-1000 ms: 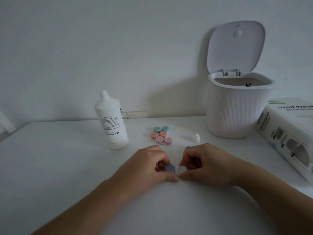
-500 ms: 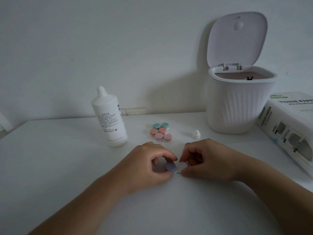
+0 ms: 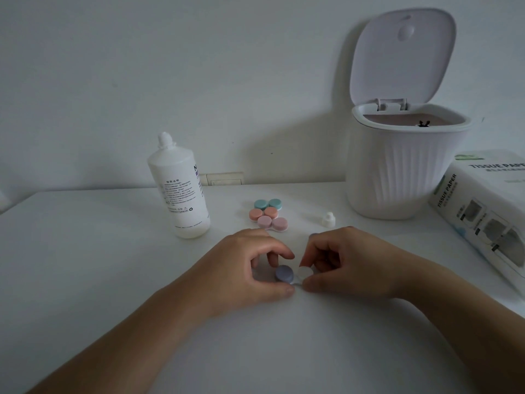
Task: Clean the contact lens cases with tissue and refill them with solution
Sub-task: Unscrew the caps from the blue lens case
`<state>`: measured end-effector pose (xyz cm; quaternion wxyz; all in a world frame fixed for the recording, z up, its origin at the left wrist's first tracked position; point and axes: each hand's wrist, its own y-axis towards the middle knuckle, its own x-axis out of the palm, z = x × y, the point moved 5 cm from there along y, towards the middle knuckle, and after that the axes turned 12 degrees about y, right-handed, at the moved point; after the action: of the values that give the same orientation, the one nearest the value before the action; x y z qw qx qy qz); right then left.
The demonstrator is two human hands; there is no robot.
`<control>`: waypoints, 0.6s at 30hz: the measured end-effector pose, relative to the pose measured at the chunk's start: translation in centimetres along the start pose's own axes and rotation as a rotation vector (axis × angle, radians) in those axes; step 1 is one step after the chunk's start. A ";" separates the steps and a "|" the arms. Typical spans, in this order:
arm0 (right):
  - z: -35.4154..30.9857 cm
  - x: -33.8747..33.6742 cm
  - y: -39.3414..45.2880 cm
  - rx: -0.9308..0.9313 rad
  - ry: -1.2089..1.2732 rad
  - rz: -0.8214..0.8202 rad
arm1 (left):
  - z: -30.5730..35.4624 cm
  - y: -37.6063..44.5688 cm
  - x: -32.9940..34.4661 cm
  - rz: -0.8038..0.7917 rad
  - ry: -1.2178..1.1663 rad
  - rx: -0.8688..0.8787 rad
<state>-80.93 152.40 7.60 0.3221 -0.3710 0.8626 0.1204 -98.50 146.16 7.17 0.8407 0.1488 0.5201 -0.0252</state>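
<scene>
A contact lens case with a purple cap [image 3: 284, 273] and a white cap [image 3: 305, 272] lies on the white table [image 3: 85, 265] in front of me. My left hand [image 3: 244, 274] pinches the purple cap between thumb and curled fingers. My right hand [image 3: 349, 263] pinches the white cap the same way. Three more cases sit further back: teal [image 3: 267, 204], orange [image 3: 263, 214] and pink [image 3: 272, 222]. The white solution bottle [image 3: 180, 189] stands upright to their left, uncapped. Its small white cap [image 3: 328, 218] stands to their right.
A white ribbed bin [image 3: 403, 166] with its lid raised stands at the back right. A tissue paper pack [image 3: 488, 211] lies at the right edge. A wall runs behind the table.
Both hands stay on the case; my left fingers have lifted a little, so more of the purple cap shows. The view has tilted slightly.
</scene>
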 end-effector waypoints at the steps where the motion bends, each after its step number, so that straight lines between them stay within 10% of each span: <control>1: 0.0 0.0 0.0 0.001 -0.004 -0.001 | 0.0 0.0 -0.1 0.000 -0.002 0.000; 18: 0.0 0.0 -0.1 -0.017 -0.017 -0.007 | 0.6 0.2 0.5 0.024 0.001 0.055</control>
<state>-80.89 152.32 7.63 0.3264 -0.3757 0.8576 0.1298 -97.72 146.23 7.01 0.8362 0.1781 0.5179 -0.0296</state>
